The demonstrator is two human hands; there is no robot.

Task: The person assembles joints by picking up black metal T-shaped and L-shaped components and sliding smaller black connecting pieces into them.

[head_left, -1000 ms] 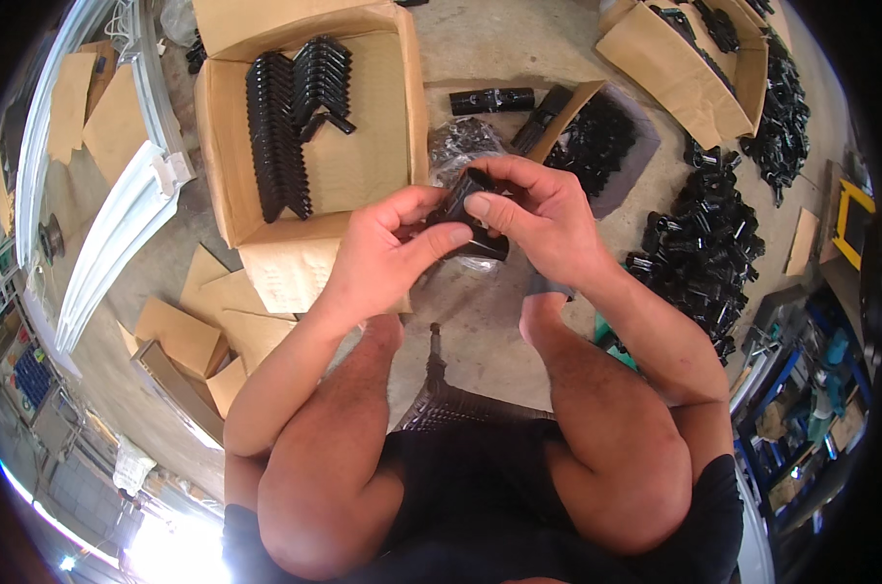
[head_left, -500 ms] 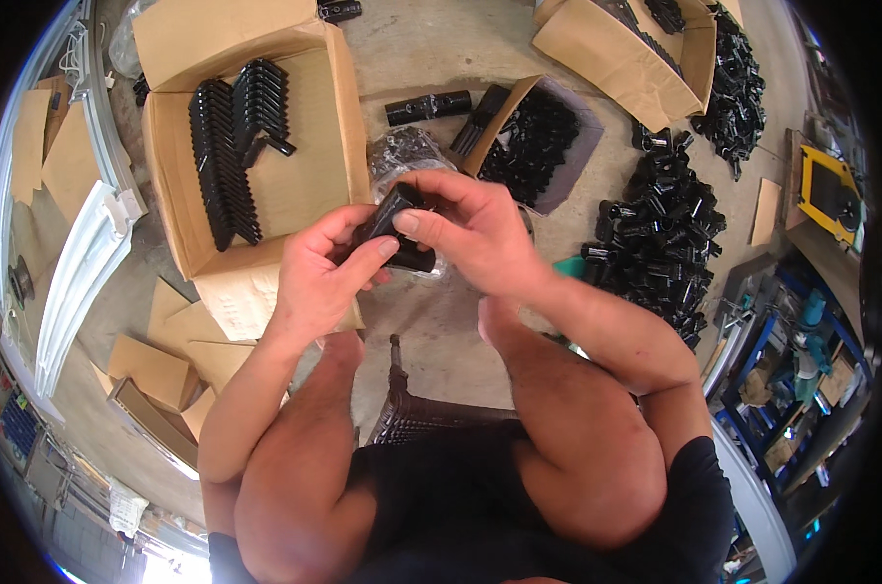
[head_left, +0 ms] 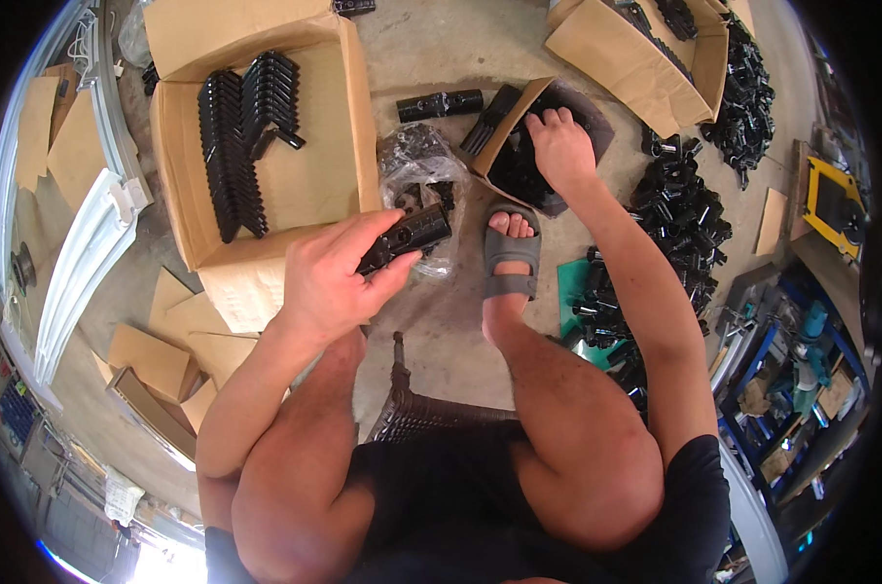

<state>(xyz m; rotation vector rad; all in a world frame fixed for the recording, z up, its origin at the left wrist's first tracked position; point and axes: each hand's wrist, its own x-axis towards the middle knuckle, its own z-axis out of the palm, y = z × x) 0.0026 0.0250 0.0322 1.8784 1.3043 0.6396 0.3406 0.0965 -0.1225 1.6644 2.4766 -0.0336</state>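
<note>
Holding black tubular fitting (head_left: 419, 232) in left hand (head_left: 336, 271); right hand (head_left: 563, 153) in small cardboard box (head_left: 509, 119) of black parts (head_left: 519, 173), cannot tell if grasping.

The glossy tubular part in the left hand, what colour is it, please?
The glossy tubular part is black, best seen in the head view.

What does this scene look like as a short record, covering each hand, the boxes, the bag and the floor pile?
Left hand: grips a black tubular fitting
Right hand: fingers inside the small cardboard box; any grasp hidden
Large cardboard box: open, left side, black angled fittings in two rows
Clear plastic bag: on the floor between these boxes
Floor pile: loose black fittings, right side
</note>
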